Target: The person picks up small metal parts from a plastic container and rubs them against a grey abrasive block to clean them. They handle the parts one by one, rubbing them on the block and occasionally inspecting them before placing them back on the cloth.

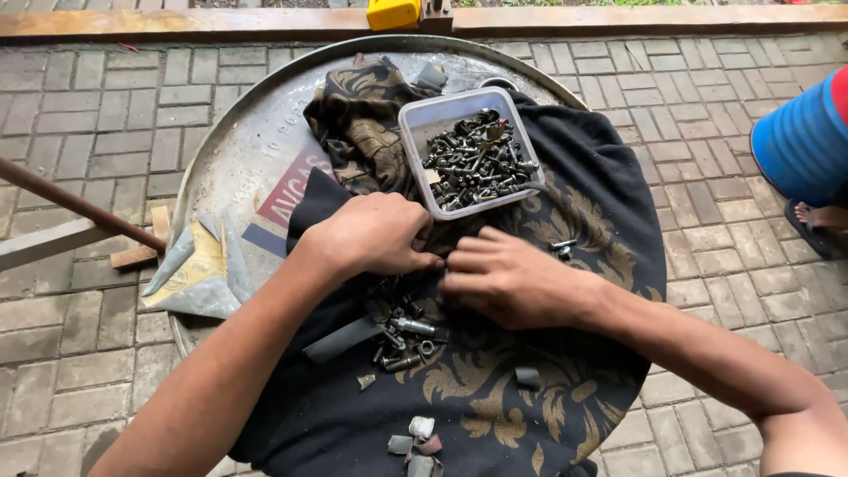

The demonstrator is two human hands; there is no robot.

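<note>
Lying nearest the camera on the black cloth with gold scrollwork (pixel 495 415), a few pale grey scraps (pixel 415 439) sit at the near edge. Just beyond them spreads the loose pile of bolts and nuts (pixel 402 336), dull steel, short and threaded, with a flat dark grey strip (pixel 343 339) slanting off its left side. Both hands meet directly over the pile's far edge: the left hand (pixel 371 234) curls its fingers down to the cloth, the right hand (pixel 508 278) lies flat, fingertips pointing left toward the other. Whether either grip pinches a bolt I cannot tell; the fingertips hide it. The pile lies toward the body from both hands, slightly nearer the left. Beyond the hands stands a clear plastic tub (pixel 415 119) full of dark hardware, on the round metal drum-lid worktop (pixel 238 150).
</note>
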